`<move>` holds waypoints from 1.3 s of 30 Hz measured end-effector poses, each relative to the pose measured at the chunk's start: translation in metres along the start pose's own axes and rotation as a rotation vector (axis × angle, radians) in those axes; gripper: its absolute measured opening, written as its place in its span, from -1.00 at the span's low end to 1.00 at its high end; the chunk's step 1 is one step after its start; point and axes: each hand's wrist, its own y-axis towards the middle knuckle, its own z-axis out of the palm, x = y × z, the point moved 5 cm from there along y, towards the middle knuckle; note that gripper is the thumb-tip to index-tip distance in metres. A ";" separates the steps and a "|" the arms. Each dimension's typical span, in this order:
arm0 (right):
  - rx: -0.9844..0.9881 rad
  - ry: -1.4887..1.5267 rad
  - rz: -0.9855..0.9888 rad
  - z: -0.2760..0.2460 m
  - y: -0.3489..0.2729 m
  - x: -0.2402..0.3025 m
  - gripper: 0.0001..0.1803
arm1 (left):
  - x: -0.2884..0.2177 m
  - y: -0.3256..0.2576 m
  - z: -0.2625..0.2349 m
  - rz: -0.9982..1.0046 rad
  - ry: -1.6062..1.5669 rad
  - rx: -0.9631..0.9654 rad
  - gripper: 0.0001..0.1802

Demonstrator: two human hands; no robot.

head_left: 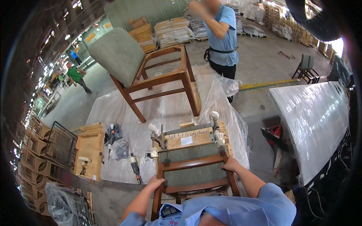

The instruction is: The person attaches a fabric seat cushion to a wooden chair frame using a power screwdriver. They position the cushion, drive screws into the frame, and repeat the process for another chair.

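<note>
Directly before me a brown wooden chair frame (193, 164) lies against a jig, with a grey-green upholstered panel (188, 153) behind its rails. My left hand (155, 182) is closed round the frame's left leg. Around the right leg my right hand (230, 164) is closed too. Beyond the frame, a wooden jig board (190, 139) with handwriting and a white label runs across the panel. Toggle clamps with white-wrapped handles flank it, a left clamp (154, 130) and a right clamp (215, 116).
A chair with a grey back (118, 54) stands on the plastic-wrapped platform (151, 111). Left of the jig lie a power screwdriver (134, 167), another driver (112, 136) and a wooden box (87, 154). A co-worker (223, 41) stands beyond; a wrapped panel (315, 116) is at right.
</note>
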 end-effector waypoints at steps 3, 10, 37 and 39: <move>0.088 0.383 0.091 0.021 -0.005 -0.016 -0.57 | -0.012 0.005 0.004 0.020 0.011 -0.056 -0.42; 0.233 0.548 0.150 0.037 0.010 -0.024 -0.91 | 0.009 0.002 0.004 0.037 -0.091 0.090 -0.72; -0.490 0.565 0.350 0.152 -0.444 -0.394 -0.61 | 0.169 -0.276 0.288 0.254 -0.252 0.154 -0.97; -0.582 0.654 0.281 0.143 -0.442 -0.415 -0.60 | 0.147 -0.273 0.302 0.325 -0.258 0.142 -0.89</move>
